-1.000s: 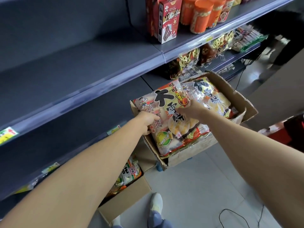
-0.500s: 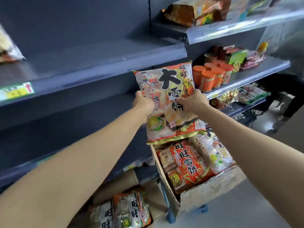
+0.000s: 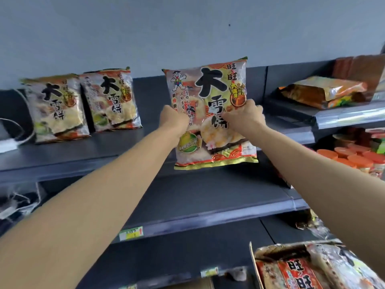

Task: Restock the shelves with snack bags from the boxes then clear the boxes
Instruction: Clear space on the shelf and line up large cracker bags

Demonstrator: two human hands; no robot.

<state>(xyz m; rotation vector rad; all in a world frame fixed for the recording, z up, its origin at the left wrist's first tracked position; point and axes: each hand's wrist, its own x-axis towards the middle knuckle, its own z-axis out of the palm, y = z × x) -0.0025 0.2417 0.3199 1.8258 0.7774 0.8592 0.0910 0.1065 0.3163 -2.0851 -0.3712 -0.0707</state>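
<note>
Restocking is under way: a rice-cracker snack bag (image 3: 210,113) is held upright at centre frame before the top shelf (image 3: 62,157). The left hand (image 3: 174,119) and right hand (image 3: 242,117) reach up with arms extended, fingers pinching its sides. The next move probably calls for standing it right of the two shelved bags (image 3: 81,105) at upper left. The open box (image 3: 312,268) sits lower right.

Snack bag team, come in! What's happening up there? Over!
Left hand and right hand grip one snack bag, upright, at the top shelf. Two matching bags already standing left. Spot ahead clear.
</note>
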